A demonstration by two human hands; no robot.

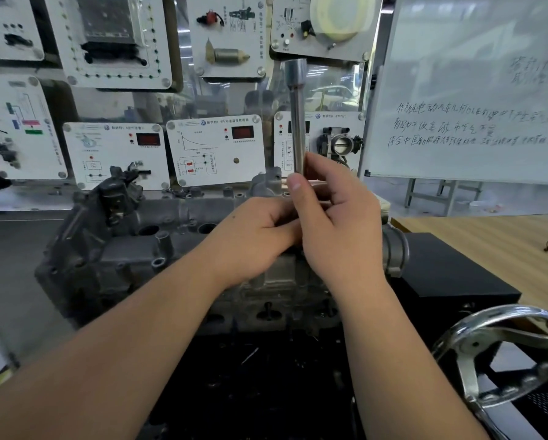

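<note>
Both hands (256,239) (339,223) around upright bar (298,122)

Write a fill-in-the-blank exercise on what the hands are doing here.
1. The right hand grips a metal bar that stands ____.
2. The bar's wider end is at its ____.
3. The left hand holds the bar's ____ end.
4. The whiteboard stands to the ____ of the bar.
Missing words: upright; top; lower; right.
</note>
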